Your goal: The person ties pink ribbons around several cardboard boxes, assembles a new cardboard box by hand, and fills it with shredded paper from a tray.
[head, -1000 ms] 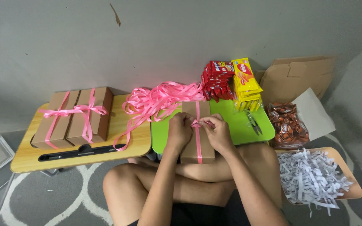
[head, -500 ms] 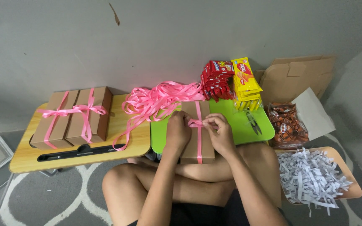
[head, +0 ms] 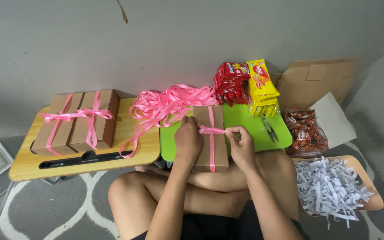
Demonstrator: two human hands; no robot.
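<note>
A brown cardboard box [head: 218, 151] lies on the green lap table [head: 250, 126] in front of me, with a pink ribbon [head: 211, 130] crossed over its lid. My left hand [head: 187, 138] rests on the box's left side and pinches the ribbon at the crossing. To the right of the box, my right hand [head: 242, 143] pinches a ribbon end and holds it stretched out sideways. The ribbon runs on to a loose pink ribbon heap [head: 167, 104] behind the box.
Two brown boxes tied with pink bows [head: 76, 120] sit on a wooden lap table [head: 125, 149] at left. Red snack packs [head: 231, 82], yellow snack packs [head: 262, 86] and small snips [head: 270, 129] lie on the green table. Wrapped candies [head: 305, 133], shredded paper tray [head: 334, 186] and flat cardboard [head: 316, 80] at right.
My right hand has pulled the ribbon end from the box's middle out to the right, tightening it. My left hand stays at the crossing.
</note>
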